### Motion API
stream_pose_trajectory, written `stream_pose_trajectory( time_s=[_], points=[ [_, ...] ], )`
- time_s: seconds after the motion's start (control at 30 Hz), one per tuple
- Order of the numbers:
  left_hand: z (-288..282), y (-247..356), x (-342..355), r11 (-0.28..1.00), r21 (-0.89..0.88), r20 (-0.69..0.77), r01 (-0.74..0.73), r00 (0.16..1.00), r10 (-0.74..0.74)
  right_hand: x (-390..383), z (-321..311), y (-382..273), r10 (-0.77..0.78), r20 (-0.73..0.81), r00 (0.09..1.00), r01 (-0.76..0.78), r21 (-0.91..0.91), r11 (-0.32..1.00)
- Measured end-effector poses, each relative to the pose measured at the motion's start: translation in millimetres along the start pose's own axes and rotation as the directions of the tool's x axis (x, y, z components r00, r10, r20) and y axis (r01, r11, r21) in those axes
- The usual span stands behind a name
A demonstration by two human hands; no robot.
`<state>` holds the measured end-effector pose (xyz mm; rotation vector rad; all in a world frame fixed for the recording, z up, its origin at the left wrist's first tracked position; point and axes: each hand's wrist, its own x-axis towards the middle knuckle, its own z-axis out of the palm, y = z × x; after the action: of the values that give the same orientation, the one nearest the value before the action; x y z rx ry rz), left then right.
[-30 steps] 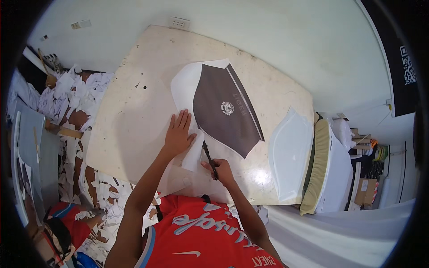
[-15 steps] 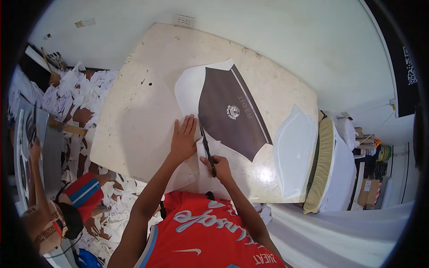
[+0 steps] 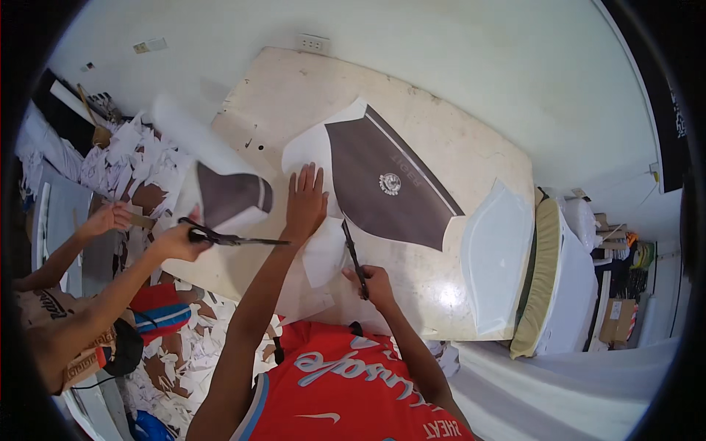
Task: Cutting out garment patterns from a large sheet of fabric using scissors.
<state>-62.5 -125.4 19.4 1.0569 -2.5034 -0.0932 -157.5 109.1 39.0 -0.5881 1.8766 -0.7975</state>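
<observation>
My left hand lies flat, fingers spread, on white paper beside a dark printed panel with a white border and pale emblem. My right hand grips black scissors, their blades along the panel's lower left edge at a flap of cut white paper. A pale template lies at the table's right. Left of my hands, a co-worker's hand holds other black scissors over a smaller dark-and-white piece.
The board table stands against the wall. At the left, another person's arms reach in over heaps of paper scraps and a grey panel. Padded boards, cartons and white fabric are at the right.
The co-worker has reached onto the table from the left with scissors and a printed piece. My left hand has moved slightly up; my right hand and scissors still work along the panel's edge.
</observation>
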Motion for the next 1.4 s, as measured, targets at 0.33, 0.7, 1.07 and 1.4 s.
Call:
stream_pose_trajectory(
  time_s=[0.33, 0.7, 1.07, 1.4],
  points=[
    [65.1, -4.9, -12.6, 0.994, 0.110, 0.039, 0.018, 0.999, -0.023, 9.5, -0.3, -12.0, 0.042, 0.031, 0.999, -0.045, 0.108, 0.993],
    [42.2, -4.3, -12.2, 1.000, 0.007, 0.043, 0.013, 0.999, -0.013, 14.8, 3.2, -24.4, 0.035, 0.014, 0.999, -0.035, 0.010, 0.999],
    [39.5, -5.9, -14.6, 0.999, 0.038, 0.081, -0.008, 0.997, 0.005, 35.2, 12.1, -34.7, -0.034, -0.017, 0.999, 0.036, 0.088, 0.995],
    [12.9, 17.9, -45.7, 0.992, -0.092, 0.187, -0.082, 0.978, 0.098, 14.4, 8.0, -16.3, 0.015, -0.007, 1.000, -0.015, 0.007, 1.000]
  ],
)
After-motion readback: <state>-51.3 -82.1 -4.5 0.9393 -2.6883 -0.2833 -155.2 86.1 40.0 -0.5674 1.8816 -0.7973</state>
